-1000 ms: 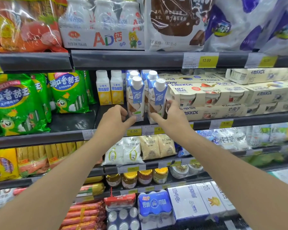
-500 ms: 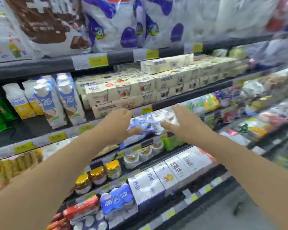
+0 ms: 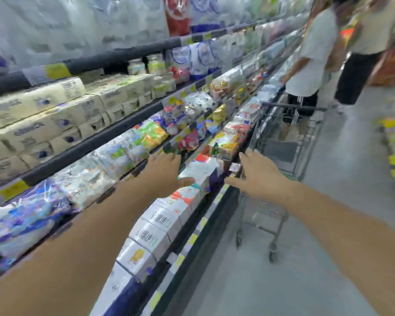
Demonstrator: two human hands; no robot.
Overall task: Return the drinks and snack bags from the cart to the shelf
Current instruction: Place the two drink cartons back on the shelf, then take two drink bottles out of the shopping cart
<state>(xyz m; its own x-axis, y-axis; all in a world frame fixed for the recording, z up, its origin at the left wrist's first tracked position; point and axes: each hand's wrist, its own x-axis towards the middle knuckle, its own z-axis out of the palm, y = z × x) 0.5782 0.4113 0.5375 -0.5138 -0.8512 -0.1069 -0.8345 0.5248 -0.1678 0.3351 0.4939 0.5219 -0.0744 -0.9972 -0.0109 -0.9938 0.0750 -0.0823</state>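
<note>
Hands reach forward over the store aisle, both empty: the left hand [image 3: 163, 173] is spread with fingers loose in front of the lower shelf goods, and the right hand [image 3: 258, 176] is likewise released, palm down, held between the shelf edge and the grey wire shopping cart [image 3: 281, 144]. That cart stands just beside the long dark-edged refrigerated shelf [image 3: 114, 137], ahead of the right hand; what lies in its basket is too blurred to tell. White cartons with printed labels [image 3: 157, 226] line the bottom tier below the left forearm, and cream-coloured multipack boxes [image 3: 55, 115] fill a higher tier at left. Colourful soft bags [image 3: 151, 133] crowd the middle tier. Two people [image 3: 312, 53] stand farther down the aisle beyond the cart.
</note>
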